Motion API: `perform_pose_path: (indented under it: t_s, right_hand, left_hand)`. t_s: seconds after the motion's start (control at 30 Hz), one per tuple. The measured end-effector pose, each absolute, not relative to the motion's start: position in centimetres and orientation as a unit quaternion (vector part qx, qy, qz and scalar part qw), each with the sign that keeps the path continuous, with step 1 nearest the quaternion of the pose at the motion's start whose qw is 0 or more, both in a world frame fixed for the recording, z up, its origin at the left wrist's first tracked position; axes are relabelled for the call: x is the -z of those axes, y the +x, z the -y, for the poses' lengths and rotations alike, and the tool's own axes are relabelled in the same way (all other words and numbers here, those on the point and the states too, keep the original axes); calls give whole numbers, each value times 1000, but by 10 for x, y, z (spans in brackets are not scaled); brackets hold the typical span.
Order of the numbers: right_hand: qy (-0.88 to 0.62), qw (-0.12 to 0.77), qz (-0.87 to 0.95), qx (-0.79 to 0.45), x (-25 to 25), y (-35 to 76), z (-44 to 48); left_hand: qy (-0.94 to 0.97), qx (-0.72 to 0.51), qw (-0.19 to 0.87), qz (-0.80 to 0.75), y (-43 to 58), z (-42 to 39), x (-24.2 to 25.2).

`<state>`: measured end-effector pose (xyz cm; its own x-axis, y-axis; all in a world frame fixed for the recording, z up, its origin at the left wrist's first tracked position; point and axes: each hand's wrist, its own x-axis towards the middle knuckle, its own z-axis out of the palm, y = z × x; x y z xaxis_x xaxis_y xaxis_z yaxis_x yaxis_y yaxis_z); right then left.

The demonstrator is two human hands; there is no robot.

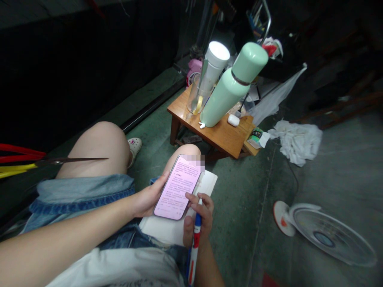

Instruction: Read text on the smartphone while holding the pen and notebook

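Note:
My left hand (152, 194) is wrapped round the left edge of a smartphone (176, 193), whose lit pink screen is full of text lines. My right hand (206, 213) grips a blue, white and red pen (196, 233), its tip pointing up and away from me. A fingertip of that hand lies at the lower right of the screen. Beneath the phone, a white paper or notebook (163, 230) rests on my lap; the phone and my hands hide part of it.
A wooden stool (221, 141) ahead bears a green bottle (229, 91), a white-lidded container (218, 56) and a small white case (233, 120). Scissors with red and yellow handles (22, 159) show at left. A fan (324, 239) stands at right, near crumpled white cloth (299, 141).

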<state>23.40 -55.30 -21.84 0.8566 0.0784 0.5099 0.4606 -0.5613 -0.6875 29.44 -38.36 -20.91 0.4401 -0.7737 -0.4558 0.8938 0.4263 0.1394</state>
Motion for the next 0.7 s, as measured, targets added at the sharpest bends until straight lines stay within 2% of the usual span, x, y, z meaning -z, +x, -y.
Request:
perform_pose_path:
  t_s: [0.7]
  right_hand:
    - [-839, 471, 147, 229, 217, 231, 552]
  left_hand:
    - [210, 508, 815, -182, 296, 384, 204]
